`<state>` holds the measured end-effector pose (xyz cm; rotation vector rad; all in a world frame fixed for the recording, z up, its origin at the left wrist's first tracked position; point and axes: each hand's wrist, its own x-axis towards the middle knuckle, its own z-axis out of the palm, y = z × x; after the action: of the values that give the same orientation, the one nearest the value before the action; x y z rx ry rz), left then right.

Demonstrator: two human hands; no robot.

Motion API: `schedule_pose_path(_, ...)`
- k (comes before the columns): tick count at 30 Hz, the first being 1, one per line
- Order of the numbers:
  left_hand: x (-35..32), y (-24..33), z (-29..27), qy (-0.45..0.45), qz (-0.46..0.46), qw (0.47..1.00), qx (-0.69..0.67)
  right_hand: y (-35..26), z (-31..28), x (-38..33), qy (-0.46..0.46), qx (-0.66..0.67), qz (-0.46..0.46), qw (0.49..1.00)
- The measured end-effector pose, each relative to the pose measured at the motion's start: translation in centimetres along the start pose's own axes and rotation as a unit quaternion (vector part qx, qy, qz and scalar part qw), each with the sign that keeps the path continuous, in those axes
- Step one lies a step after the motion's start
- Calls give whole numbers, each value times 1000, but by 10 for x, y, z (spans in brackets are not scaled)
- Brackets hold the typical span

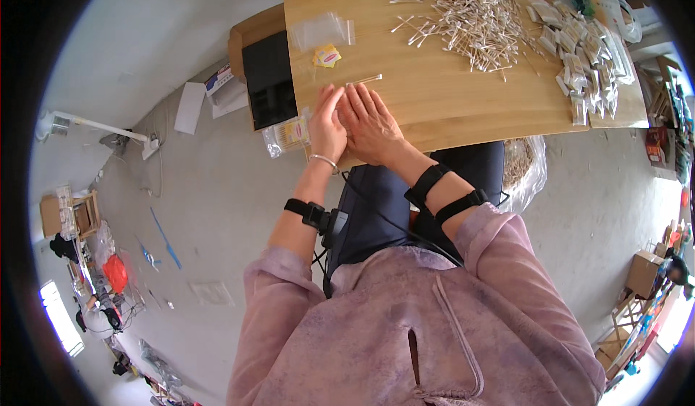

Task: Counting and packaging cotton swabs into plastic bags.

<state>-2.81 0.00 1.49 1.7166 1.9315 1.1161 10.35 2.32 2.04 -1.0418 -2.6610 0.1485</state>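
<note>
Two hands pressed flat, side by side, at the near edge of a wooden table (449,98), just left of frame centre. Left hand (327,127) laid palm down with fingers together and stretched toward the top of the frame, thumb side touching the right hand (371,125), likewise flat with fingers spread a little; whether anything thin lies pinned beneath the palms cannot be told, and neither hand visibly closed around anything. Just above the fingertips, a few cotton swabs (368,79) lying apart from the rest, bundled in a short row. Further up and left, a small yellow packet (327,56) and a loose stack of clear plastic bags (323,30). Heaped across the top centre, a large pile of cotton swabs (463,8), spilling down toward the middle of the table. At the upper right, a scatter of filled clear packets (586,58). Hanging off the table's left edge beside the left wrist, one more filled packet (287,134) with a yellow label. Left of that, a black tray (269,80) on a brown stand. Below the table at right, a clear bag (523,167) stuffed with pale sticks. Black straps on both forearms, a thin bracelet on the left wrist.
</note>
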Motion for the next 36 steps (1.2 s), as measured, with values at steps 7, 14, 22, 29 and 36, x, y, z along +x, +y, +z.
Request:
schedule_pose_path(7, -5, 9, -5, 13, -61, 967, -246, 2, 4, -5, 22, 26, 11, 999)
schedule_pose_path(14, -7, -12, -4, -9, -69, 932, -356, -4, -1, 4, 14, 9, 11, 1000)
schedule_pose_path(22, -11, -7, -3, -9, -99, 914, -393, -1, -7, -1, -12, 4, -16, 1000)
schedule_pose_path(29, -11, 14, -15, -25, -131, 912, -388, -4, -5, 0, 6, 18, 1, 1000)
schedule_pose_path(36, -15, -4, 3, 33, -123, 856, -501, 13, 17, 6, 209, 451, 129, 858)
